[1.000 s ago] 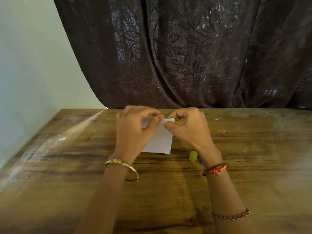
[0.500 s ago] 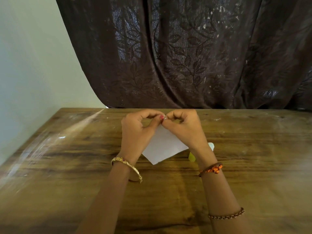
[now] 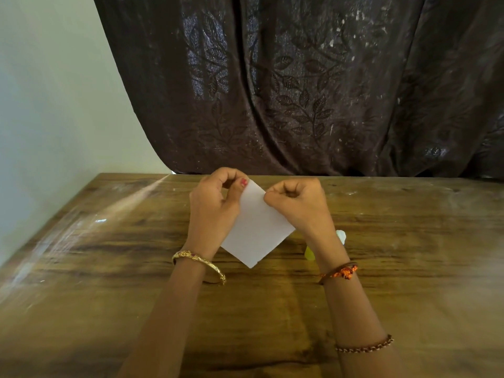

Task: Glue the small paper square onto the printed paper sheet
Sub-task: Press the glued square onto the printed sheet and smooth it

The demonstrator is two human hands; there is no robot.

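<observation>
A white paper sheet (image 3: 256,230) hangs in the air above the wooden table (image 3: 136,268), turned like a diamond with one corner pointing down. Its plain side faces me; no print shows. My left hand (image 3: 215,211) pinches its upper left edge and my right hand (image 3: 300,208) pinches its upper right edge. Whether a small paper square sits between my fingers is hidden. A yellow glue stick (image 3: 309,253) lies on the table, mostly covered by my right wrist, with a white piece (image 3: 341,236) showing on the wrist's other side.
A dark curtain with a leaf pattern (image 3: 300,91) hangs right behind the table's far edge. A pale wall (image 3: 54,105) stands at the left. Bracelets circle both wrists.
The sheet has turned from nearly square-on to a diamond, its lower corner swinging down and right. Both hands have shifted apart along its upper edges.
</observation>
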